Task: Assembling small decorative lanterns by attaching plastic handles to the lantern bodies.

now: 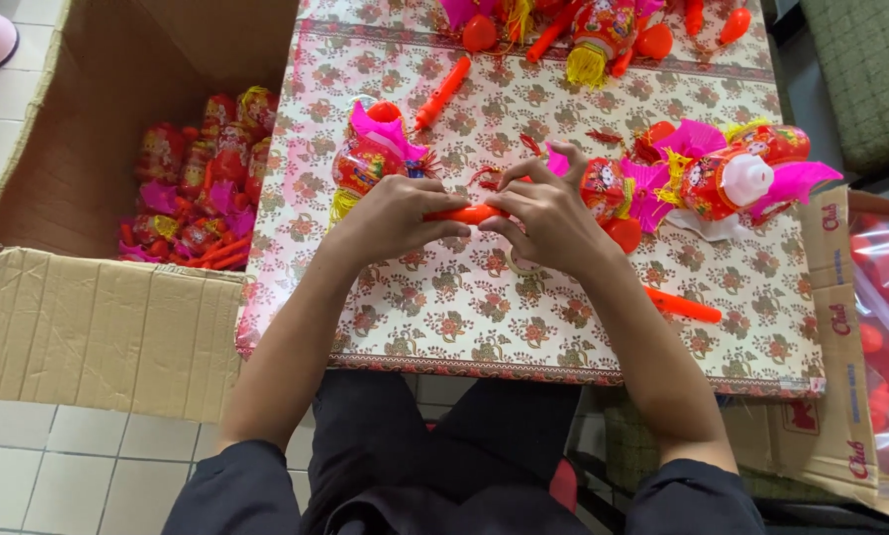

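Note:
Both hands meet over the middle of a table covered with a floral cloth (464, 307). My left hand (390, 216) and my right hand (548, 213) together grip an orange plastic stick (469, 213) lying level between them. A red and pink paper lantern toy (370, 154) lies just beyond my left hand. Another small red lantern (603, 188) with a pink frill sits beside my right hand.
A big open cardboard box (117, 317) at the left holds several finished red lanterns (202, 178). More lanterns (736, 168) lie to the right; spare orange sticks (442, 94) (684, 305) and lantern parts (603, 35) are scattered on the cloth. A clear bag (885, 327) sits far right.

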